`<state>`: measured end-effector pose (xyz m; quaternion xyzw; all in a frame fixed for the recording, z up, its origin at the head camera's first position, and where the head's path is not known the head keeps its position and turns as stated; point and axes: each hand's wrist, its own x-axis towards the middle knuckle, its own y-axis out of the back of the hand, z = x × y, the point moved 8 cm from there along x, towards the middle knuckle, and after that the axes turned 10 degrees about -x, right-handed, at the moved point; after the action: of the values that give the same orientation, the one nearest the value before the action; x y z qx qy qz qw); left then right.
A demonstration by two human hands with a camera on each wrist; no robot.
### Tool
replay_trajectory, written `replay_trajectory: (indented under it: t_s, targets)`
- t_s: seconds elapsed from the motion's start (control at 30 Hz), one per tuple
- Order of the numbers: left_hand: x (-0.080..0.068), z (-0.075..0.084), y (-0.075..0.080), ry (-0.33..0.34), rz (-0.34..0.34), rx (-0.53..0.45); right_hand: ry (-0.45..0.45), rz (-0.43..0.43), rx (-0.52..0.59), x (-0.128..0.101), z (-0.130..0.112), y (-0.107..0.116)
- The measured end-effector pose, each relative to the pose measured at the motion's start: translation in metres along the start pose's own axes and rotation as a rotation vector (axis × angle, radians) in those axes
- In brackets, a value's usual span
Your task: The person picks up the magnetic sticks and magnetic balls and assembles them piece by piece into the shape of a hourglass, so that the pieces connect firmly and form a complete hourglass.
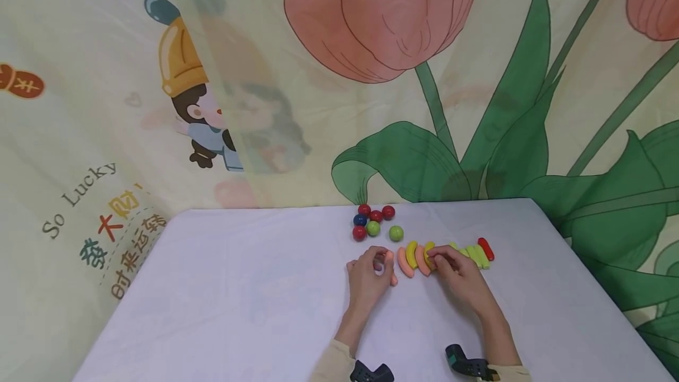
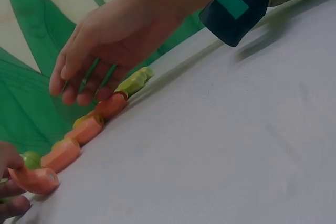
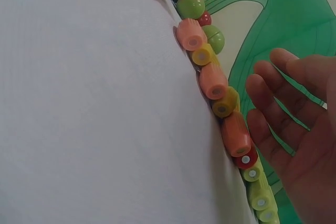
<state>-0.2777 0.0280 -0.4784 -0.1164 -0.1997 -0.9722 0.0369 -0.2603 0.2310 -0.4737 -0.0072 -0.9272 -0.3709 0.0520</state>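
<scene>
A row of curved toy pieces (image 1: 422,260) in orange, yellow, green and red lies on the white table (image 1: 254,299). My left hand (image 1: 383,261) pinches one orange curved piece (image 1: 391,267) at the row's left end; that piece (image 2: 34,179) shows in the left wrist view between my fingertips (image 2: 9,184). My right hand (image 1: 436,258) hovers over the middle of the row with relaxed fingers (image 3: 273,114) beside the pieces (image 3: 212,80) and holds nothing. In the left wrist view, the right hand (image 2: 71,90) hangs just above the row (image 2: 84,129).
Several small balls (image 1: 373,228) in red, blue and green sit in a cluster just behind the row. A printed cloth with tulips (image 1: 382,16) hangs behind the table's far edge. Dark camera units (image 1: 467,364) are strapped at both wrists.
</scene>
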Motion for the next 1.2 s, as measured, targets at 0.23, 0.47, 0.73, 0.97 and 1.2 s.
replay_trajectory:
  t_s: [0.23, 0.47, 0.73, 0.97, 1.2]
  targets:
    - [-0.003, -0.005, 0.006, 0.022, -0.06, -0.108, 0.008, 0.005, 0.005, 0.001, -0.001, -0.001]
    - [-0.005, -0.006, 0.012, 0.005, -0.105, -0.106, 0.012, 0.004, 0.001, 0.001, -0.003, -0.001]
    - [-0.007, -0.009, 0.023, -0.031, -0.109, -0.082, 0.006, 0.004, 0.003, 0.0, -0.002, -0.002]
    - [-0.007, -0.011, 0.034, -0.076, -0.112, -0.086, 0.002, 0.006, 0.019, -0.001, -0.002, -0.004]
    - [-0.005, -0.019, 0.05, -0.071, -0.076, -0.124, 0.005, 0.014, 0.009, -0.001, -0.002, -0.002]
